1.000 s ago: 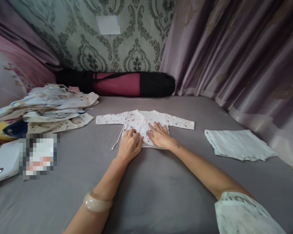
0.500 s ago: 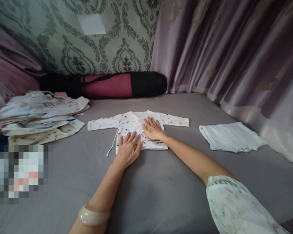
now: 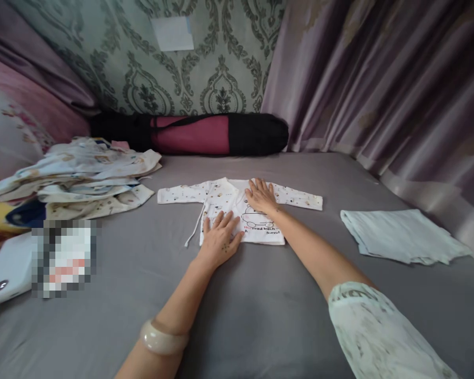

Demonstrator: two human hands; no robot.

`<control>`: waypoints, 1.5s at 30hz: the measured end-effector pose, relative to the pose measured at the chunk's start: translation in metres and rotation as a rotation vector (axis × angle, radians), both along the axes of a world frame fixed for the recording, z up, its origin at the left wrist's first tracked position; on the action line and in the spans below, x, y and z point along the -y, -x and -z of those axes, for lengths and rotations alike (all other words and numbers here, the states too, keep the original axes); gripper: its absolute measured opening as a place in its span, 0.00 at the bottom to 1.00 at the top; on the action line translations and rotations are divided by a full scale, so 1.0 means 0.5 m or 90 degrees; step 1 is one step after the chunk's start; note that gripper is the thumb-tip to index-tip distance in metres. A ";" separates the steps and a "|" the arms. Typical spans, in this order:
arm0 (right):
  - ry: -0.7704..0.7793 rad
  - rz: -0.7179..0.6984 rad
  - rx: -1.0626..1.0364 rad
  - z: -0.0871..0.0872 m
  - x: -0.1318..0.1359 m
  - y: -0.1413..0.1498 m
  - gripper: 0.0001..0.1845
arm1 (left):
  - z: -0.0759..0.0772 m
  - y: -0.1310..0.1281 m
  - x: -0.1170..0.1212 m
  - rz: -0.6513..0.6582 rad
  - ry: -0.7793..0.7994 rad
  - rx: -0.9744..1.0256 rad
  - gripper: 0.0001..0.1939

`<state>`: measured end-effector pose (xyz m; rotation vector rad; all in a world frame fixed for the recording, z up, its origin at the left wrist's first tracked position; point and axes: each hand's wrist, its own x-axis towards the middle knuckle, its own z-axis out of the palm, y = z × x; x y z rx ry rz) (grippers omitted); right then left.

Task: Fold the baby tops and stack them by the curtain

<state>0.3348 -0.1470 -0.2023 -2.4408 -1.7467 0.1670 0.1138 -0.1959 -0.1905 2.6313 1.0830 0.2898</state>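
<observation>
A small white long-sleeved baby shirt (image 3: 221, 197) with tiny prints, a car drawing and lettering lies spread face up on the grey bed sheet (image 3: 292, 310). Its sleeves stretch out to both sides, and a thin tie hangs off its left edge. My left hand (image 3: 221, 239) rests flat on the shirt's lower left part, fingers spread. Higher up, near the right shoulder, my right hand (image 3: 261, 196) lies flat on the fabric with its fingers stretched out. Neither hand grips the cloth. Part of the chest print shows between the hands.
A pile of baby clothes (image 3: 79, 173) lies at the left, with a white device (image 3: 11, 268) and a blurred-out item (image 3: 69, 258) before it. A folded pale cloth (image 3: 403, 234) is at the right. Along the wall lies a black and red long bag (image 3: 197, 134), beside purple curtains (image 3: 332, 79).
My right hand has slid up the shirt toward the right shoulder, uncovering more of the car print. My left hand stays on the lower left. The camera view has turned slightly left.
</observation>
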 end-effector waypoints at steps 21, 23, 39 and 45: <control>-0.004 -0.201 0.002 -0.004 -0.044 0.134 0.35 | 0.007 0.008 0.000 -0.160 -0.007 -0.035 0.35; 0.004 -0.200 0.007 -0.005 -0.044 0.134 0.35 | 0.005 0.008 0.000 -0.161 -0.006 -0.028 0.35; 0.044 -0.226 -0.002 -0.015 -0.114 0.205 0.36 | 0.003 0.014 -0.004 -0.182 0.002 -0.023 0.36; 0.004 -0.223 -0.029 -0.005 -0.114 0.203 0.34 | -0.007 0.018 -0.005 -0.186 0.016 -0.028 0.36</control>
